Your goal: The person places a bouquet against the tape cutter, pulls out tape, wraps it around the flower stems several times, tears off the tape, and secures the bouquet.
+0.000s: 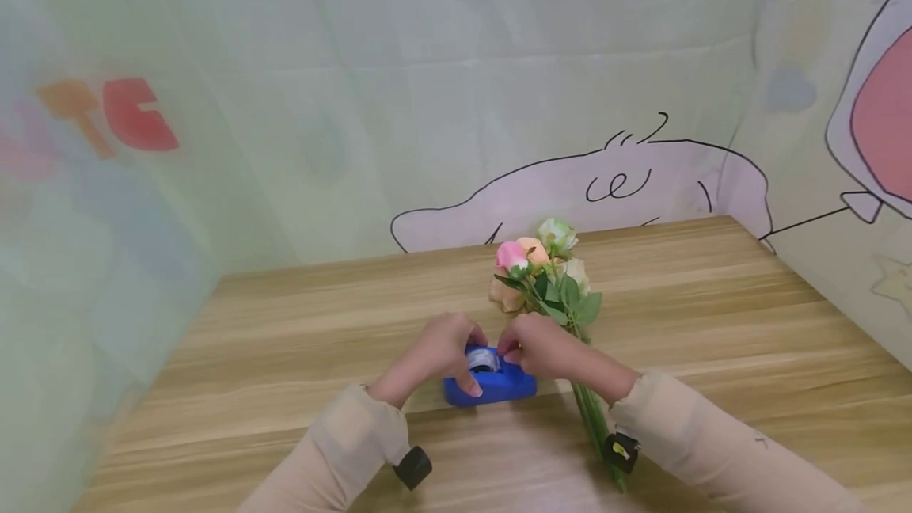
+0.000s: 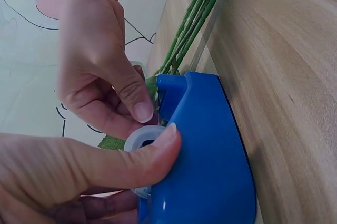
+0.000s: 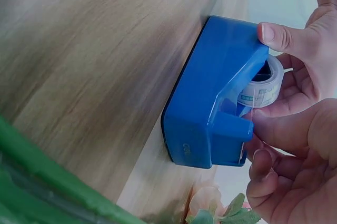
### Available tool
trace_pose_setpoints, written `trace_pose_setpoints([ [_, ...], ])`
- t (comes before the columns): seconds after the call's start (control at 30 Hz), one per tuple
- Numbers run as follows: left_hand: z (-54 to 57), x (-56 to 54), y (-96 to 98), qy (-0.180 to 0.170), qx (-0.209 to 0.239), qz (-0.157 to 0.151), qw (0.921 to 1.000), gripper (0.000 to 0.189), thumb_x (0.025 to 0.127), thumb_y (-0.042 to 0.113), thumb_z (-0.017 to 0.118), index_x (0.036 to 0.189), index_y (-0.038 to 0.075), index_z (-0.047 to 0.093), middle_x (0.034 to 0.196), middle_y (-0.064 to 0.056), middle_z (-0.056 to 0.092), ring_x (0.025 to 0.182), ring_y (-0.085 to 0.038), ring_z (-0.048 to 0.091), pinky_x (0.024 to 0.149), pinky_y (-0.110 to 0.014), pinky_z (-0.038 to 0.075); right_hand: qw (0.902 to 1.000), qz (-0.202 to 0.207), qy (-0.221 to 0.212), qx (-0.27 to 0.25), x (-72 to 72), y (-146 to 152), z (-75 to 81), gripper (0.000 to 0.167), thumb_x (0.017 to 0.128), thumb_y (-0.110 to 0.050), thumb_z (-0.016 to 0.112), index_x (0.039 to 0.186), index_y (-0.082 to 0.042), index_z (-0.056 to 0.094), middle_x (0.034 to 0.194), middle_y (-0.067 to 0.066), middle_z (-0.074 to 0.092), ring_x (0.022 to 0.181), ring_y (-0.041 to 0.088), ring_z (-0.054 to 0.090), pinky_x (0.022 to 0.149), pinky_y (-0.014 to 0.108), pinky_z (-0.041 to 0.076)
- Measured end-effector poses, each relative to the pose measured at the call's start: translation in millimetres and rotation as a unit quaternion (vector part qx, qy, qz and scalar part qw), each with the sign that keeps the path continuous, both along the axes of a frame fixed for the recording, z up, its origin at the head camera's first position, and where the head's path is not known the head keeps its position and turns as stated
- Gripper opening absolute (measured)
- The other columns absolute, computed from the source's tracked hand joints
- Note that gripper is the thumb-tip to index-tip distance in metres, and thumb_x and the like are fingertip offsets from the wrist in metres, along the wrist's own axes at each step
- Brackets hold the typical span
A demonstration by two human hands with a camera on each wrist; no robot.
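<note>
A blue tape dispenser point(image 1: 492, 390) stands upright on the table, with a roll of clear tape point(image 3: 261, 89) seated in it. My left hand point(image 1: 445, 351) grips the dispenser across its sides, thumb on the near face; most of its other fingers are hidden in the head view. At the cutter end, my right hand point(image 1: 545, 345) pinches the tape between thumb and index finger, just above the gap between roll and cutter. In the right wrist view a thin tape strip point(image 3: 253, 100) runs from the roll toward those fingertips.
A bunch of artificial flowers point(image 1: 513, 256) lies right of the dispenser, blooms toward the back. Its green stems point(image 1: 590, 418) pass under my right forearm toward the front. The wooden table point(image 1: 321, 315) meets a printed cloth backdrop point(image 1: 356, 101) behind and at the sides.
</note>
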State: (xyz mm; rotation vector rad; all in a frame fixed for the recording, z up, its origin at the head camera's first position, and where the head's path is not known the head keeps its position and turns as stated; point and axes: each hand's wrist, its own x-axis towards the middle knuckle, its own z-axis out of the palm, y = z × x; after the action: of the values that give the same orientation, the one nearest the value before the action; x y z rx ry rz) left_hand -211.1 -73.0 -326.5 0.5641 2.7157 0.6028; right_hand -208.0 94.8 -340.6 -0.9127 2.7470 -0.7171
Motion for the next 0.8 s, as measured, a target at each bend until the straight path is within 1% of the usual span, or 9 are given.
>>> trace_pose_setpoints([
  [0.13, 0.2, -1.3, 1.6, -0.013, 0.0, 0.012, 0.9998, 0.056, 0.052, 0.016, 0.092, 0.101, 0.002, 0.069, 0.099, -0.009, 0.068, 0.085, -0.018, 0.059, 0.083, -0.034, 0.05, 0.9999, -0.015, -0.005, 0.002, -0.3, -0.9, 0.2, 0.008, 0.083, 0.004, 0.065, 0.082, -0.002, 0.071, 0.078, 0.004, 0.068, 0.075, 0.017, 0.061, 0.072, 0.034, 0.054],
  [0.27, 0.4, -1.6, 2.1, -0.023, 0.0, 0.022, 0.9995, 0.055, 0.053, 0.015, 0.091, 0.101, 0.002, 0.069, 0.1, -0.009, 0.068, 0.084, -0.018, 0.059, 0.083, -0.035, 0.051, 0.9998, -0.019, -0.005, 0.001, -0.8, -1.0, -0.1, 0.008, 0.083, 0.004, 0.065, 0.081, -0.002, 0.07, 0.077, 0.004, 0.067, 0.073, 0.015, 0.06, 0.07, 0.033, 0.054],
  [0.53, 1.9, -0.6, 0.4, -0.013, 0.001, 0.018, 0.9998, 0.055, 0.052, 0.015, 0.092, 0.1, 0.002, 0.069, 0.099, -0.009, 0.069, 0.084, -0.017, 0.058, 0.082, -0.034, 0.051, 0.9997, -0.021, 0.011, -0.002, -0.6, -2.2, 0.5, 0.008, 0.082, 0.004, 0.065, 0.079, -0.003, 0.07, 0.074, 0.002, 0.066, 0.07, 0.014, 0.059, 0.07, 0.032, 0.053],
  [0.67, 2.3, 0.7, 0.8, -0.013, -0.001, 0.018, 0.9998, 0.054, 0.053, 0.016, 0.092, 0.1, 0.002, 0.069, 0.099, -0.008, 0.068, 0.085, -0.017, 0.059, 0.082, -0.034, 0.05, 0.9995, -0.016, 0.028, 0.003, 0.0, -2.0, 0.0, 0.01, 0.082, 0.004, 0.065, 0.078, -0.004, 0.069, 0.073, 0.001, 0.065, 0.07, 0.014, 0.058, 0.068, 0.031, 0.052],
  [0.8, 1.2, 0.2, 1.1, -0.014, 0.0, 0.018, 0.9997, 0.054, 0.053, 0.015, 0.091, 0.1, 0.002, 0.069, 0.1, -0.008, 0.068, 0.086, -0.017, 0.059, 0.084, -0.034, 0.05, 0.9992, -0.02, 0.033, 0.006, 2.2, -2.7, 0.5, 0.011, 0.081, 0.006, 0.065, 0.077, -0.004, 0.068, 0.072, 0.0, 0.065, 0.069, 0.014, 0.058, 0.067, 0.03, 0.052],
])
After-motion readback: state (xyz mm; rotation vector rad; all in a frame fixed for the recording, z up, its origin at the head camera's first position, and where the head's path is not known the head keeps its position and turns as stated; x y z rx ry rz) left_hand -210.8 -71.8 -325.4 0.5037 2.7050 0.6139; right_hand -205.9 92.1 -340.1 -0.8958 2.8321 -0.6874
